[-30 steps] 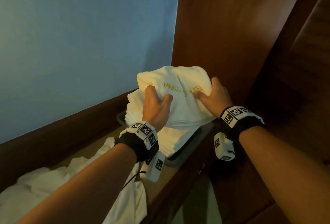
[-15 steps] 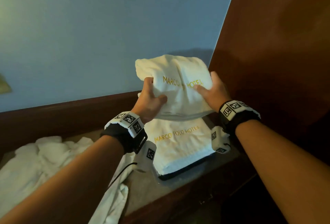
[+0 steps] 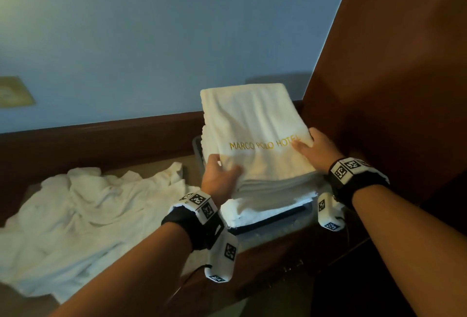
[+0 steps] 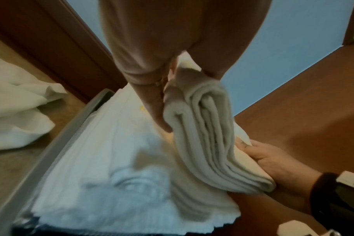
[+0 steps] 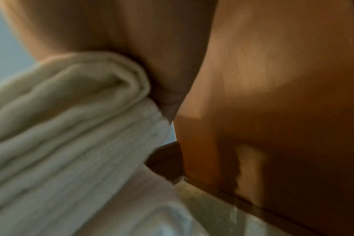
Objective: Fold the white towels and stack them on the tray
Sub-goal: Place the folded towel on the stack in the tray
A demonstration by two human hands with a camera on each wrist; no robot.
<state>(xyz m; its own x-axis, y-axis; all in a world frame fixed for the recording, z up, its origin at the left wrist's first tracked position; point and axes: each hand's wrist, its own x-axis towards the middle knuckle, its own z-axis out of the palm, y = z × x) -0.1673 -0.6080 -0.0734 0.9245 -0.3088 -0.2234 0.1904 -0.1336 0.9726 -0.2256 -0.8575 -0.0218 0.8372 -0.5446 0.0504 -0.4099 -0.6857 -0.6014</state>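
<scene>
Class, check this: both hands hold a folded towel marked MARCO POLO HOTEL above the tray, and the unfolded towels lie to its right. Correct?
One error: the head view shows the unfolded towels left of the tray, not right. Both hands, left and right, do hold the folded towel.

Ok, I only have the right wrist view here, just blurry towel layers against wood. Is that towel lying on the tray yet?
Observer: Not fully. In the left wrist view the left hand holds the folded towel by a corner, raised above a lower towel already in the tray.
Operator: Is the right hand gripping too?
Observer: Yes. The head view shows the right hand with its thumb on top, by the gold lettering.
Operator: Anything left to fold?
Observer: A crumpled white heap lies on the counter, left of the tray.
</scene>
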